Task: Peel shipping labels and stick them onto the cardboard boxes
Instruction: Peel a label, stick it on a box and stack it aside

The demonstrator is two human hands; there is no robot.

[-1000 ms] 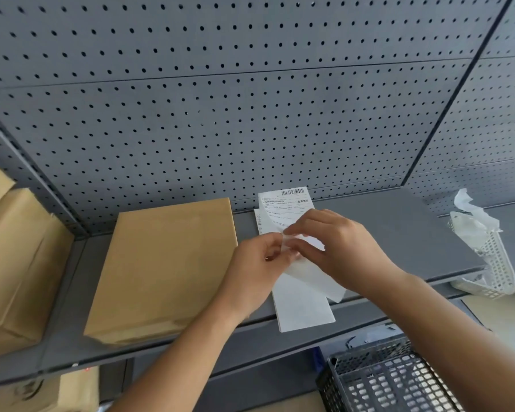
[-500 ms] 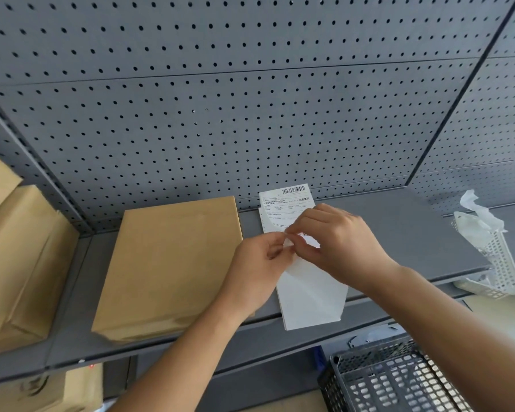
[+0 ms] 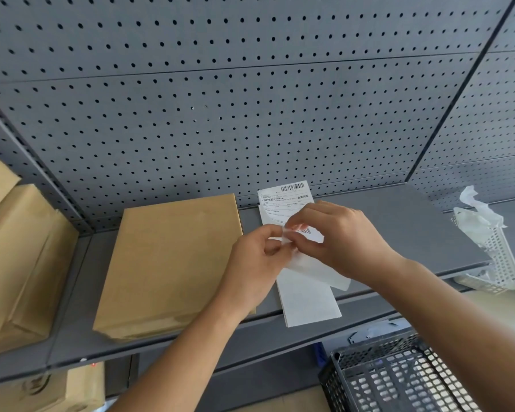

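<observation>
1. Both hands work a label (image 3: 306,260) at the centre, over the shelf (image 3: 399,221): left hand (image 3: 256,263) pinches one corner layer, right hand (image 3: 339,239) pinches the other.
2. Peeling looks barely begun.
3. The box (image 3: 173,263), at 9 o'clock from the hands, shows no label.
4. More labels (image 3: 286,200) lie at 12 o'clock.

From my remote view, this reads as a stockroom or packing area. Grey perforated pegboard panels (image 3: 220,114) back a grey metal shelf (image 3: 399,221). Plain brown cardboard boxes (image 3: 173,263) fill the 9 o'clock side, barcoded shipping labels (image 3: 286,197) lie at centre, a white mesh basket (image 3: 500,257) sits at 3 o'clock, and a black plastic crate (image 3: 399,379) at 5 o'clock.
</observation>
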